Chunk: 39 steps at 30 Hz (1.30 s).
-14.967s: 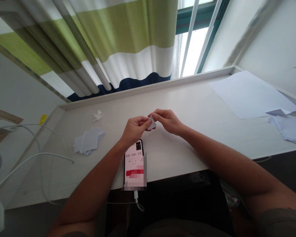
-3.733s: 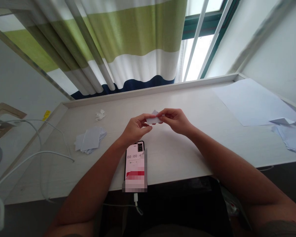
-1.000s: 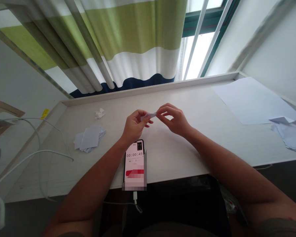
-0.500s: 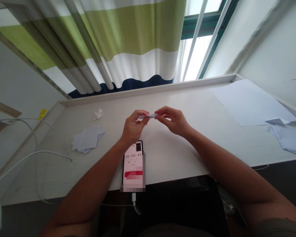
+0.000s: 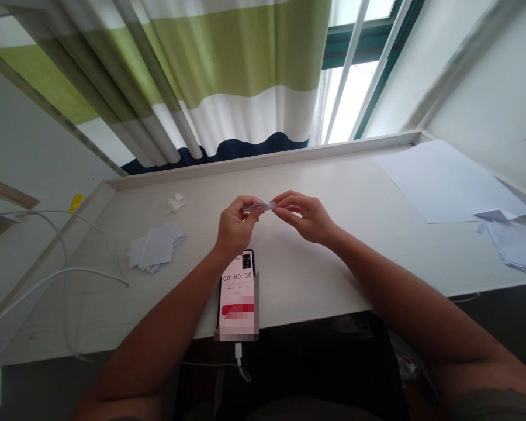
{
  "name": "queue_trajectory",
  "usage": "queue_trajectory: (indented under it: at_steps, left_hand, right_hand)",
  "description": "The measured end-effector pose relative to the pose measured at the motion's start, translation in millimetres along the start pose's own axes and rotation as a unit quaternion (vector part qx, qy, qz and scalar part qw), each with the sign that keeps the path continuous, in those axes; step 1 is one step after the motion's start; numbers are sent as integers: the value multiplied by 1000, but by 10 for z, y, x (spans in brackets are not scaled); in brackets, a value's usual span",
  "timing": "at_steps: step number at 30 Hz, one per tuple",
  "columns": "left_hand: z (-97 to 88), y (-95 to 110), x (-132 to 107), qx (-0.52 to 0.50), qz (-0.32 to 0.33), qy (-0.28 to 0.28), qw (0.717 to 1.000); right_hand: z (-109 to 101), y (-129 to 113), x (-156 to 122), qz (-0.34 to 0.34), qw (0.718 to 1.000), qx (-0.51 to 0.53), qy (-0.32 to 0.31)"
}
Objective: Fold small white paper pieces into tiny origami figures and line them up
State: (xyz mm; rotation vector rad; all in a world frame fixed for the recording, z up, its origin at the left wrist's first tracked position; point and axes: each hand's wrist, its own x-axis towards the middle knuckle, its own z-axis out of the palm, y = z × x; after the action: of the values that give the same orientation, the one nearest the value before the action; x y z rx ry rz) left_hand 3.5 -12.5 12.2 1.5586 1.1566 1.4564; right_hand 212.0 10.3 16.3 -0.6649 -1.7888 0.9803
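A small folded piece of white paper [image 5: 259, 206] is held just above the white desk [image 5: 315, 275], near its middle. My left hand [image 5: 234, 227] pinches its left end between thumb and fingers. My right hand [image 5: 304, 215] pinches its right end with the fingertips, the other fingers curled. The paper lies nearly flat and edge-on to the camera, so its folds cannot be made out.
A phone [image 5: 238, 287] showing a running timer lies at the desk's front edge, a cable plugged in. A pile of small paper pieces [image 5: 155, 249] and a crumpled scrap [image 5: 174, 203] lie to the left, large white sheets [image 5: 442, 181] to the right, white cables [image 5: 56, 275] far left.
Both hands keep the paper between them and have turned it from upright to nearly flat. The phone timer has advanced to 00:00:50.
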Motion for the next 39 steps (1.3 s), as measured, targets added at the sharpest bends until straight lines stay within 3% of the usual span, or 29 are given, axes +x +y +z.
queue_trajectory:
  at_steps: [6,9,16,24,34,39]
  left_hand:
    - [20,16,-15,-19,35,-3,999]
    - [21,39,-22,-21,56,-16,998]
    - [19,87,-30,-41,46,-16,998]
    - [16,71,-40,-23,50,-23,998]
    - [-56,125,-32,143,128,-66,979]
    - [-52,107,-24,156,86,-54,982]
  right_hand:
    - [27,77,46,133,977,154,65]
    - [-6,70,56,166,964,204,48]
    - [-45,16,47,159,962,222,-20]
    - [-23,37,37,175,951,255,-17]
    - [-32,44,44,204,943,263,-17]
    - [-42,12,46,247,928,278,-28]
